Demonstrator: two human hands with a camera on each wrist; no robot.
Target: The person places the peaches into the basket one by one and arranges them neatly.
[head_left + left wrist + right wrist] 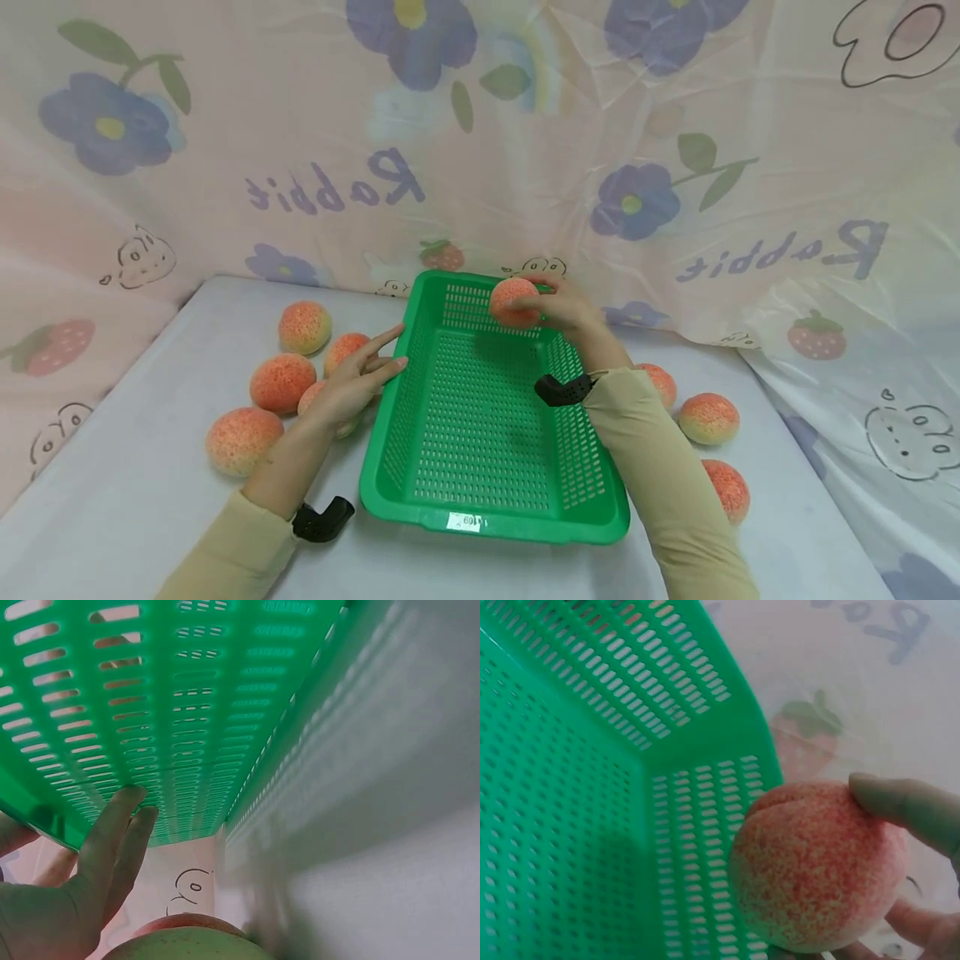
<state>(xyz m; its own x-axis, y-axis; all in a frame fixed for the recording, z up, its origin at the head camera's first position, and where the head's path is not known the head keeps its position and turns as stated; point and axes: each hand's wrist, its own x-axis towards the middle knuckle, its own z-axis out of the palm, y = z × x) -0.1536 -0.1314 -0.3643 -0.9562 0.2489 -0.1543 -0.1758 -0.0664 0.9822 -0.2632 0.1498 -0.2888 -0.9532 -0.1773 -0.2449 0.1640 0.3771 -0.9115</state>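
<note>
A green plastic basket [480, 417] with slotted walls stands in the middle of the table, and its inside shows no fruit. My right hand [558, 304] holds a peach [514, 302] above the basket's far end; in the right wrist view the thumb and fingers wrap the peach [817, 866] beside the rim. At the basket's left side, my left hand [352, 387] grips the rim. The left wrist view shows two fingers [112, 840] against the outer slotted wall, with other digits up at the rim.
Several peaches [282, 383] lie left of the basket, some partly hidden by the left hand. More peaches [708, 418] lie to the right, near the right forearm. A patterned cloth [510, 167] hangs behind the white table [135, 467].
</note>
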